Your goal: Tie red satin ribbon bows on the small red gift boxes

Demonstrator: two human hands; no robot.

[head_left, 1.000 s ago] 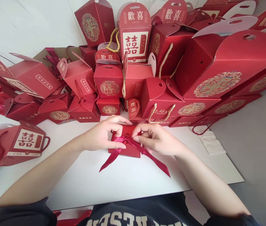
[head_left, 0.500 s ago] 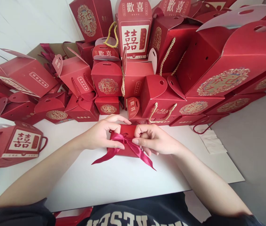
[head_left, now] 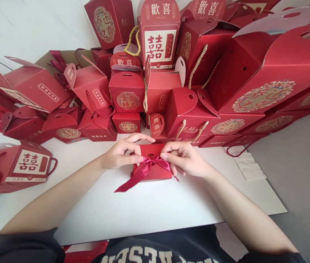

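Note:
A small red gift box [head_left: 157,174] lies on the white table in front of me. Across its top runs a magenta satin ribbon [head_left: 135,175], knotted near the middle, with one tail trailing to the lower left over the table. My left hand [head_left: 126,151] pinches the ribbon left of the knot between thumb and a bent finger, while its index finger stretches along the box's back edge. On the other side my right hand [head_left: 184,159] pinches the ribbon right of the knot, its other fingers curled against the box. The right tail is mostly hidden behind that hand.
Red gift boxes with rope handles, such as the stacked box [head_left: 159,40], form a wall behind my hands. At the left stands another red box [head_left: 31,164]. White tissues [head_left: 249,164] lie to the right, near the white table's [head_left: 144,212] edge.
Both hands have pinched the ribbon beside the knot. The right tail has gone from hanging over the front to mostly behind my right hand. The view has shifted slightly.

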